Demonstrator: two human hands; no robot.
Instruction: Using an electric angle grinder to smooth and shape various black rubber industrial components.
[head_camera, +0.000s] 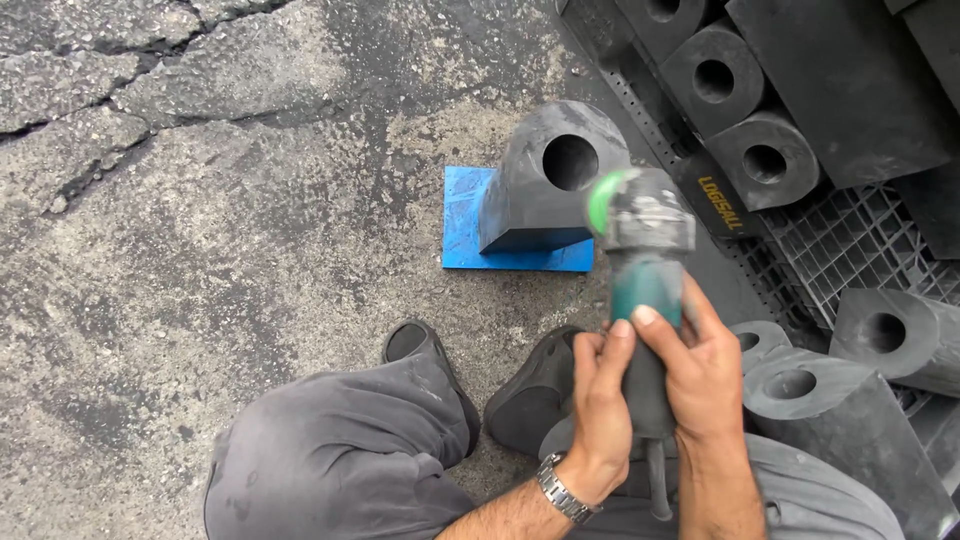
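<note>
Above the cracked pavement (200, 200), the green angle grinder (645, 260) is gripped firmly by left hand (600, 400) and right hand (705, 375), its head just right of the holed black rubber block (545, 180) on the blue board (465, 225), where steady, light contact is advised.

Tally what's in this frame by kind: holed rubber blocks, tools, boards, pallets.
Black rubber blocks with a round hole: 6, one upright on the board, five on the pallet
Green handheld power grinder: 1
Flat blue board: 1
Black plastic grid pallet: 1
Total: 9
</note>
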